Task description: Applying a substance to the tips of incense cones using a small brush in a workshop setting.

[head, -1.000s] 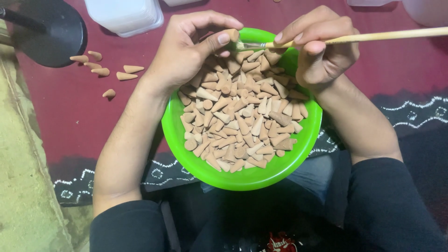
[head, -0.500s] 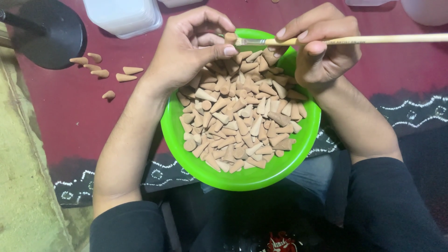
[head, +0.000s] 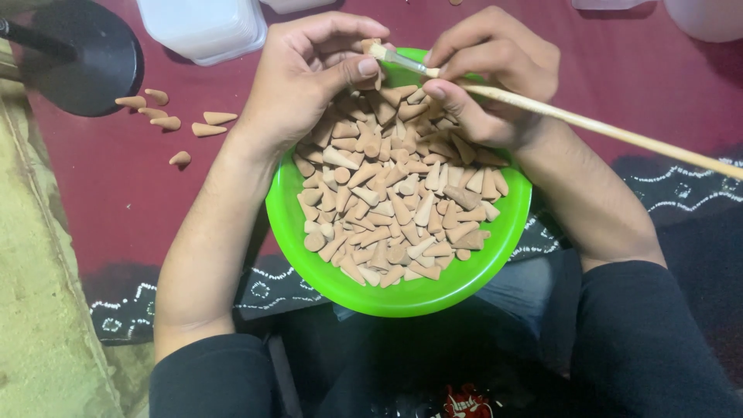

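Left hand (head: pixel 309 81): grip closed, thumb and fingers pinching one tan cone (head: pixel 370 53) above the far rim of the green bowl (head: pixel 402 294). Right hand (head: pixel 487 73): grip closed on a thin wooden brush (head: pixel 588 124), bristles touching the held cone. Bowl sits on the lap, filled with like cones. Six loose cones (head: pixel 166 122) lie on the maroon cloth (head: pixel 116 193), left of the bowl, beside a black round base (head: pixel 93 58). White plastic container (head: pixel 203 27) at top edge; no label visible.
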